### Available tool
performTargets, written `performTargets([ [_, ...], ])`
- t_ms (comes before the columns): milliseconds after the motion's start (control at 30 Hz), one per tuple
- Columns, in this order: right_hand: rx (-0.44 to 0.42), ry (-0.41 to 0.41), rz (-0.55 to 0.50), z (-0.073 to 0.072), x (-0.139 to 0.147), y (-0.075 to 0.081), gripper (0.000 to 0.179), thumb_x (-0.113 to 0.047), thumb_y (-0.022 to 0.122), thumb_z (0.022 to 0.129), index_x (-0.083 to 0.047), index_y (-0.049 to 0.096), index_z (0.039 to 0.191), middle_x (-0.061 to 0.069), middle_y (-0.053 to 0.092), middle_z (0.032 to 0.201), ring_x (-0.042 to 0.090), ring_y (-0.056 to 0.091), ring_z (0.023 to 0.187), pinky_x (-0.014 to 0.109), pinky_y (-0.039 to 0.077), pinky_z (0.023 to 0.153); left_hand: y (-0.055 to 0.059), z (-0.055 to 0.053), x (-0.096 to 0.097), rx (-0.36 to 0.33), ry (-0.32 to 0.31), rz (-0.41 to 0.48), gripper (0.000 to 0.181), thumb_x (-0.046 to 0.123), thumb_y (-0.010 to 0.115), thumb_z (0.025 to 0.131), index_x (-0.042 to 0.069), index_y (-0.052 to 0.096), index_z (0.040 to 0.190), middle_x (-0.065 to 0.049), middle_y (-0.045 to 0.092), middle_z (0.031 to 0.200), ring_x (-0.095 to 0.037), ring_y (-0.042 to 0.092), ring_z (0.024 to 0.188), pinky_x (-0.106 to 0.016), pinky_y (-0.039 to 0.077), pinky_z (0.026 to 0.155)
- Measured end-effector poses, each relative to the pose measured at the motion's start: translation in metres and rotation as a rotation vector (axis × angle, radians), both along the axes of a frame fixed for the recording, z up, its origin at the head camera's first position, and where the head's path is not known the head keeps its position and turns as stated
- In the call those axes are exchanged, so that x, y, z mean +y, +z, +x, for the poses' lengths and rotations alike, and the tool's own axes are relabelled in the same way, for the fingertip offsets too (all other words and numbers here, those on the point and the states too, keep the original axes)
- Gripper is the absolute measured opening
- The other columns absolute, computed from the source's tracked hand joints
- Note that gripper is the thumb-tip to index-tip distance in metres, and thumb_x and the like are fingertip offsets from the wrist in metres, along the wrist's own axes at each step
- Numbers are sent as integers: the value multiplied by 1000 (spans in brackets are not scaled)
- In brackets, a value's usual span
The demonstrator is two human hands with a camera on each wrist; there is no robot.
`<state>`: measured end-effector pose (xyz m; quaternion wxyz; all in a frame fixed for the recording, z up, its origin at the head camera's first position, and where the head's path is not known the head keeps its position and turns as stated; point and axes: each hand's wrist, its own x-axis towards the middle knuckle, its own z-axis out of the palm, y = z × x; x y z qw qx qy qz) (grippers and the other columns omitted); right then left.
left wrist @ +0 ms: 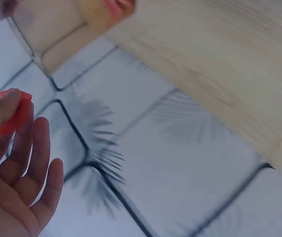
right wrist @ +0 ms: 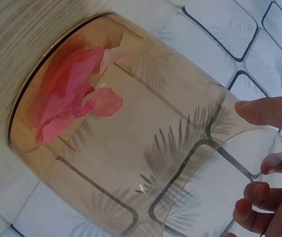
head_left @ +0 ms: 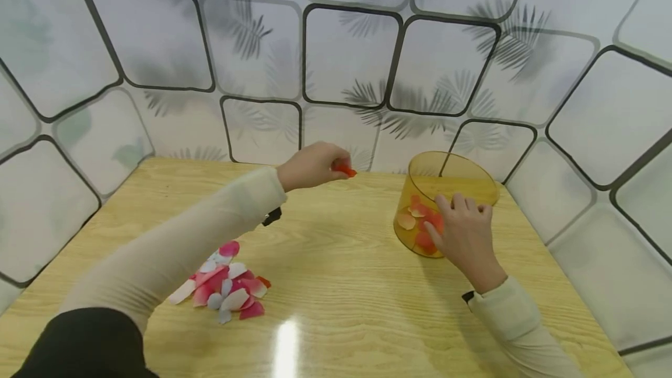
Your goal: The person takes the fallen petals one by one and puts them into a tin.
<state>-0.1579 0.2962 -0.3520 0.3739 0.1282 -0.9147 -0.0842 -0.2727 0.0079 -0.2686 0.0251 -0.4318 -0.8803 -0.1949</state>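
Note:
Between thumb and fingers, my left hand (head_left: 317, 165) pinches a red petal (left wrist: 18, 116) above the back middle of the table. The other fingers of that hand are loosely bent in the left wrist view. My right hand (head_left: 464, 235) grips the rim of a see-through amber container (right wrist: 150, 94), thumb on the outer wall and fingers over the inside. Upright on the table, the container holds several red, pink and pale petals (right wrist: 71, 94) at its bottom. Below my left forearm lies a loose pile of pink, white and red petals (head_left: 231, 287).
The wooden table (head_left: 336, 308) runs back to a wall (head_left: 352, 51) patterned with dark-outlined rounded shapes and grey leaves. The container stands near the table's back right. A bright reflection shows on the tabletop toward the front.

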Motion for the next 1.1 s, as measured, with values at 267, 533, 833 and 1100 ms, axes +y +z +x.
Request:
performTargets([
  [267, -10, -13, -6, 0, 0, 0, 51, -32, 83, 66, -3, 54, 96, 16, 50, 75, 36, 49, 64, 46, 33, 58, 20, 9, 63, 4, -29, 11, 10, 22, 65, 89, 13, 68, 93, -1, 69, 94, -14, 62, 84, -29, 50, 77],
  [533, -19, -15, -10, 0, 0, 0, 52, -32, 84, 65, -3, 53, 97, 15, 50, 75, 35, 50, 64, 46, 34, 58, 25, 10, 107, 5, -56, -26, 14, 23, 64, 90, 13, 67, 100, 0, 68, 101, -13, 62, 89, -25, 49, 78],
  [833, -8, -5, 6, 0, 0, 1, 54, -32, 84, 64, -2, 53, 97, 15, 50, 75, 34, 48, 63, 45, 33, 57, 26, 5, 135, 19, -40, -56, 17, 25, 62, 91, 14, 67, 103, 1, 68, 103, -12, 61, 89, -23, 49, 79],
  [1100, -8, -11, 19, 1, 1, 1, 53, -33, 84, 65, -2, 53, 95, 15, 50, 74, 34, 48, 62, 45, 34, 57, 20, 2, 141, -32, -41, -98, 25, 24, 63, 91, 16, 65, 114, 0, 65, 113, -12, 60, 101, -25, 49, 84],
])
